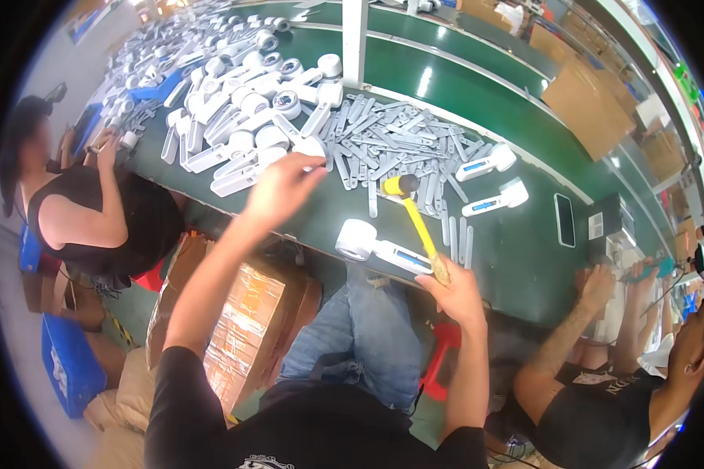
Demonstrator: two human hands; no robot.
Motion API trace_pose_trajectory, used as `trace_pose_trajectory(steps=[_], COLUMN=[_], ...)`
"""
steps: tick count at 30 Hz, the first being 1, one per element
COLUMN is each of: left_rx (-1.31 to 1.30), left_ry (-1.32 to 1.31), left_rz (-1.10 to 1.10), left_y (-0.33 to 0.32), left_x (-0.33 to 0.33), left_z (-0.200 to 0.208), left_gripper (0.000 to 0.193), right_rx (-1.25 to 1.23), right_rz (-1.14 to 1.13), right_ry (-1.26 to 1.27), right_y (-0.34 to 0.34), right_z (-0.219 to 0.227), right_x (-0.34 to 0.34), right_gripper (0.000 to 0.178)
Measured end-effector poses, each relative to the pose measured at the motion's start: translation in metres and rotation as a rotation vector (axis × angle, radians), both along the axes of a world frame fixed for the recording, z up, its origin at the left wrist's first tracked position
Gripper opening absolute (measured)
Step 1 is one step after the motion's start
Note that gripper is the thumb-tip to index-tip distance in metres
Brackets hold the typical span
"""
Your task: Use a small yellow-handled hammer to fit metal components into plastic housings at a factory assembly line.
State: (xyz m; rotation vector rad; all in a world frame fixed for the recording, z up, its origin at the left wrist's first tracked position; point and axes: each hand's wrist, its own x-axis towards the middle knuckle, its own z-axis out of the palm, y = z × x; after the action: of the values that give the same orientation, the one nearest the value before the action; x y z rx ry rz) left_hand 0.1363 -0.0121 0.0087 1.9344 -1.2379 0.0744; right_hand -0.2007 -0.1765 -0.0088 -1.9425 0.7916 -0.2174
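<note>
1. Nearest the camera is the person's black shirt point(321, 430), with blue jeans point(317, 336) beyond it, tucked against the near edge of the green worktop point(516, 273).
2. The right hand point(459, 297) is at that near edge, its fingers clamped round the lower handle of a yellow mallet point(422, 228). The mallet slants up and to the left, its dark-and-yellow head out above the grey strips.
3. The white round-headed device point(391, 252) lies along the near edge, just left of the right hand. Its long axis runs from the round head at the left, slightly nearer the person, down to the right, where the handle's end meets or nearly meets the right fingers; contact cannot be told.
4. The right hand is clearly the nearer one. The left hand point(280, 194) is up and to the left of the device, apart from it, beside the heap of white units point(242, 117). Its fingers are curled inward; whether they meet or pinch something small, I cannot tell.
5. Beyond the mallet spreads a pile of grey strips point(391, 141); to its right lie two similar white devices point(486, 164) and a phone point(564, 220).
</note>
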Motion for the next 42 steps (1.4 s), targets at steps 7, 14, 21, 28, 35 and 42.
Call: trace_pose_trajectory(steps=[7,14,21,28,35,42], left_rx=[0.506,0.256,-0.262,-0.133,-0.062,-0.118], left_ry=[0.092,0.611,0.972,1.308,-0.186,-0.098], left_rz=[0.106,0.089,-0.256,-0.568,-0.328,-0.338], left_y=[-0.076,-0.049,-0.013,-0.004,0.001,-0.010], left_x=[-0.035,-0.025,-0.060,-0.153,-0.110,-0.109], left_z=[-0.017,0.006,0.021,0.017,-0.012,-0.031], left_gripper=[0.041,0.024,0.019,0.038,0.065,0.050], right_rx=[0.289,0.449,0.366,0.575,0.323,0.406], right_rz=[-0.171,-0.228,-0.335,-0.378,-0.430,-0.352], right_ry=[-0.311,-0.449,-0.470,-0.504,-0.349,-0.227], right_y=[0.000,-0.008,0.028,0.064,0.035,0.023], right_z=[-0.016,-0.024,-0.001,0.025,0.019,0.008], right_x=[-0.006,-0.017,-0.004,0.007,0.007,0.012], right_gripper=[0.062,0.046,0.029,0.027,0.021,0.019])
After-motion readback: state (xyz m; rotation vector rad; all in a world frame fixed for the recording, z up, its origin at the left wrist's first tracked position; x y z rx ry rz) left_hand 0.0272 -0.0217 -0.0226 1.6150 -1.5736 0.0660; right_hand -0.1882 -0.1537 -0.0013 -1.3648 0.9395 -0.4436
